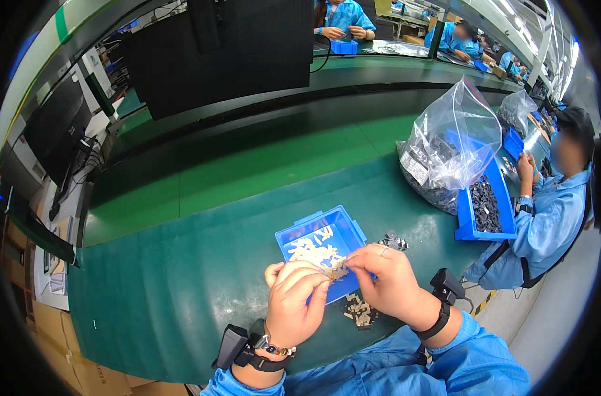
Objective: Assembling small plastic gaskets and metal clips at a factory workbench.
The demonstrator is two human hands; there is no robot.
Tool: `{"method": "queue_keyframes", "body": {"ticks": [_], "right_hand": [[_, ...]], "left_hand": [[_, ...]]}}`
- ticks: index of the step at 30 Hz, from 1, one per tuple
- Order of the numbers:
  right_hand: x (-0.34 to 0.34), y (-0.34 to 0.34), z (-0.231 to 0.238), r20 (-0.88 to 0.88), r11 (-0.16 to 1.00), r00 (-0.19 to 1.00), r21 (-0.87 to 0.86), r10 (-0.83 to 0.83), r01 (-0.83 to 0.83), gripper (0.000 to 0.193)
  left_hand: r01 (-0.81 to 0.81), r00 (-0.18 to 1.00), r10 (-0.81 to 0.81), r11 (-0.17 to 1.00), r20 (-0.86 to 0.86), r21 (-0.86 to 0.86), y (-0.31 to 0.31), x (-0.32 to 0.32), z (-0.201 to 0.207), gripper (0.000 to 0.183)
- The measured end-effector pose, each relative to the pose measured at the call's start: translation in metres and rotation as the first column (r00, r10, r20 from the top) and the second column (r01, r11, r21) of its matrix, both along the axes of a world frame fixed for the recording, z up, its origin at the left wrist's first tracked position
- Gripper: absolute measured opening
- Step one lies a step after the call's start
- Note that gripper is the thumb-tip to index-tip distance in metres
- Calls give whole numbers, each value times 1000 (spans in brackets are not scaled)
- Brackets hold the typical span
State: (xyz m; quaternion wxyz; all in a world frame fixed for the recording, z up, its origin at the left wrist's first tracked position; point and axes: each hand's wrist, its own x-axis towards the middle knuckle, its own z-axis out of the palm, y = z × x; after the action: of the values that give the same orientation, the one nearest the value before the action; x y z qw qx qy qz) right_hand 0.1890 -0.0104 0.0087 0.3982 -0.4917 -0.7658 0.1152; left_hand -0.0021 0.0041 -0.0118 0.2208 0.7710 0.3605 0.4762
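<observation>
My left hand (295, 294) and my right hand (387, 274) come together over the near edge of a blue plastic bin (345, 228). Inside the bin lie many small cream-coloured pieces (307, 251). Thumb and forefinger of each hand are pinched, with the fingertips a short way apart. Whatever they hold is too small to name; a small yellowish bit shows at the left fingertips. Just below the bin, more cream and dark pieces (360, 311) are scattered on the green mat. Small dark and grey parts (394, 241) lie in a heap right of the bin.
At the right stand a large clear bag (439, 158) of dark parts and a blue bin (468, 224) of black pieces. A co-worker (551, 198) sits beside them. A black monitor (214, 53) hangs ahead above the green bench (162, 284). Cardboard boxes (76, 356) stand lower left.
</observation>
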Motion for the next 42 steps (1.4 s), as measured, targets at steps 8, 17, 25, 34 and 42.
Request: {"method": "queue_keyframes", "body": {"ticks": [8,17,25,34,42], "right_hand": [[-5,-1,7,-416,898,901,-342,119,-277,10],[-7,-3,7,-429,887,897,-365,111,-284,8],[-13,-5,0,-470,881,878,-373,89,-289,10],[-13,-6,5,-376,896,919,-359,119,-262,9],[-12,-6,5,-288,913,949,-338,130,-228,10]], "left_hand": [[19,999,-20,999,-44,-42,0,-1,-3,2],[-28,999,26,995,-25,-91,-3,3,-5,5],[-110,994,110,994,-4,-17,-4,3,-1,5],[-92,994,92,996,-53,-5,-4,2,1,2],[-94,990,92,995,-108,-14,-3,3,-4,5]]}}
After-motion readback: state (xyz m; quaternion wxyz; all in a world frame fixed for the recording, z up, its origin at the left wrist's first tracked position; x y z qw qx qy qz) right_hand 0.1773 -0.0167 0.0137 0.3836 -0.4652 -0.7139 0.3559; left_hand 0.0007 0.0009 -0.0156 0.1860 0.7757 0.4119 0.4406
